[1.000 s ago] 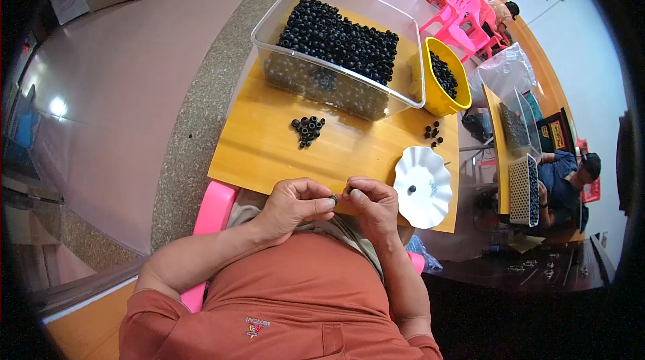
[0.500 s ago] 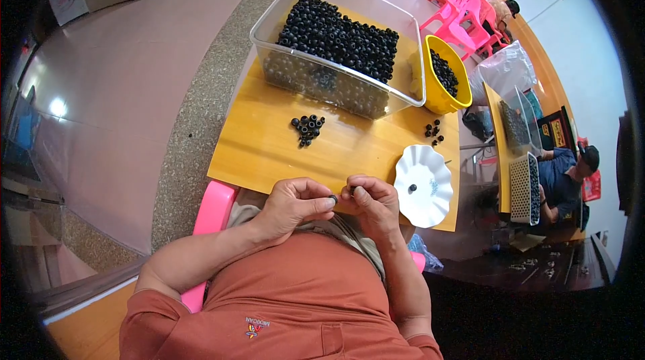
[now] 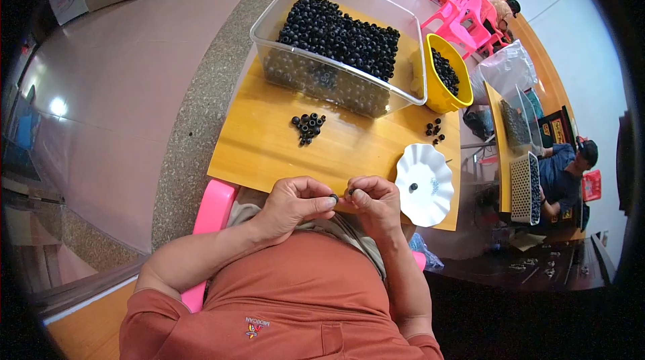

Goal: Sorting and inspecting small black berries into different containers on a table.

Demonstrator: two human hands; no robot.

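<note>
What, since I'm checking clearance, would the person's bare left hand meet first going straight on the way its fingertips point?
Probably the bare right hand: the left hand, pinching a small round black bead, points toward it, though depth is unclear.

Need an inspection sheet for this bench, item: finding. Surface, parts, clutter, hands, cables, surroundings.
Surface: yellow wood-look tabletop, bare at its front left.
Job's things: clear tub holding many black beads; yellow bin with more; white scalloped dish with one bead.
Clutter: loose bead cluster in front of the tub; smaller bead group near the bin.
Hands: left hand pinches a small black piece; right hand pinches a dark piece, mostly hidden.
Cables: nothing seen.
Surroundings: pink chair under the person; co-worker at another table, right; plastic bag beyond the bin.
</note>
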